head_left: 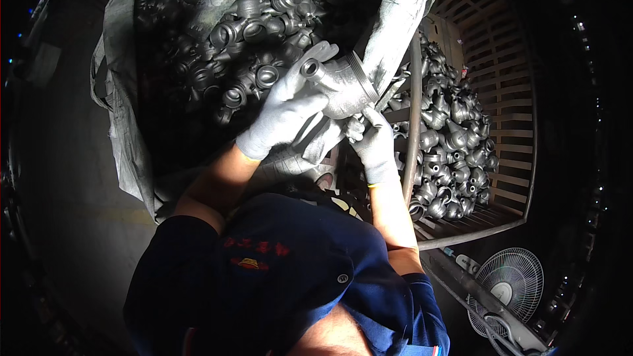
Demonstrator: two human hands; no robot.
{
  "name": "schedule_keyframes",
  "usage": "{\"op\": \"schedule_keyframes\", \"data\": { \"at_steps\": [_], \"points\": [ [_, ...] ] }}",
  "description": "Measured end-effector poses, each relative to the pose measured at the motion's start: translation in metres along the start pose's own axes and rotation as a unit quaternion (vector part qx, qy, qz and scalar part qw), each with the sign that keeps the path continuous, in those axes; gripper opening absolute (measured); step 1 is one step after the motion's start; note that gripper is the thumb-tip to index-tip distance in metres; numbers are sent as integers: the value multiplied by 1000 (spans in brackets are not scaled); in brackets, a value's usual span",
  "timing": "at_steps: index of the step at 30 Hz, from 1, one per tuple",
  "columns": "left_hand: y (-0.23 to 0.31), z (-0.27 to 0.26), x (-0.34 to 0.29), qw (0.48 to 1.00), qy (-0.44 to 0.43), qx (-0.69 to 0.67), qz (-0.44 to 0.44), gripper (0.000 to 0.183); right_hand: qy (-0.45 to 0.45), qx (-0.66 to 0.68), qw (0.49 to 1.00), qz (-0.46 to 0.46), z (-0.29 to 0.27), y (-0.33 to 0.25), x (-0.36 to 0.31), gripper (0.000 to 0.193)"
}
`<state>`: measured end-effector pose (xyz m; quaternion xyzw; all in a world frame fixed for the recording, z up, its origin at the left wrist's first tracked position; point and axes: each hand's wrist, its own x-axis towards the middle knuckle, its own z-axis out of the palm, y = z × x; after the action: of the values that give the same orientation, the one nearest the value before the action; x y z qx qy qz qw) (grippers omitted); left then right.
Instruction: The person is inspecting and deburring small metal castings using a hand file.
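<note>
A large grey metal casting (344,89) is held up in front of me, over the near right edge of a big white woven sack. It has a wide ribbed rim on its right and a small round port on its upper left. My left hand (283,112), in a pale glove, grips the casting's left side with fingers behind it and thumb in front. My right hand (376,145), also gloved, is closed at the lower right, its fingers curled under and against the rim.
The woven sack (122,125) holds many dark metal castings (264,26). To the right, a metal-barred crate (514,115) is piled with similar castings (455,138); its vertical post (415,112) stands near my right hand. A fan (504,292) sits at the lower right.
</note>
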<state>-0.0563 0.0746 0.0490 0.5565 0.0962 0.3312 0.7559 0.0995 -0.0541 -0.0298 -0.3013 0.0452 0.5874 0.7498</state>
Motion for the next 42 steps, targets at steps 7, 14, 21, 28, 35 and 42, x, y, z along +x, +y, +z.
{"op": "schedule_keyframes", "data": {
  "at_steps": [7,14,21,28,35,42],
  "points": [
    [-19,-10,2,975,-87,-131,-158,93,-30,-58,997,-36,4,-23,-3,20],
    [-24,16,-2,995,16,93,16,102,218,-499,793,-273,26,-41,-17,39],
    [-16,7,1,854,123,488,133,97,105,-381,861,-321,70,-49,-54,36],
    [-13,3,-3,846,147,498,122,95,-30,-291,910,-294,113,-18,-52,49],
    [-3,-13,-5,834,171,508,130,99,-34,-412,811,-413,112,22,-27,41],
    [-2,-48,-18,817,173,533,138,106,-9,-421,865,-274,130,41,-13,27]
  ]
}}
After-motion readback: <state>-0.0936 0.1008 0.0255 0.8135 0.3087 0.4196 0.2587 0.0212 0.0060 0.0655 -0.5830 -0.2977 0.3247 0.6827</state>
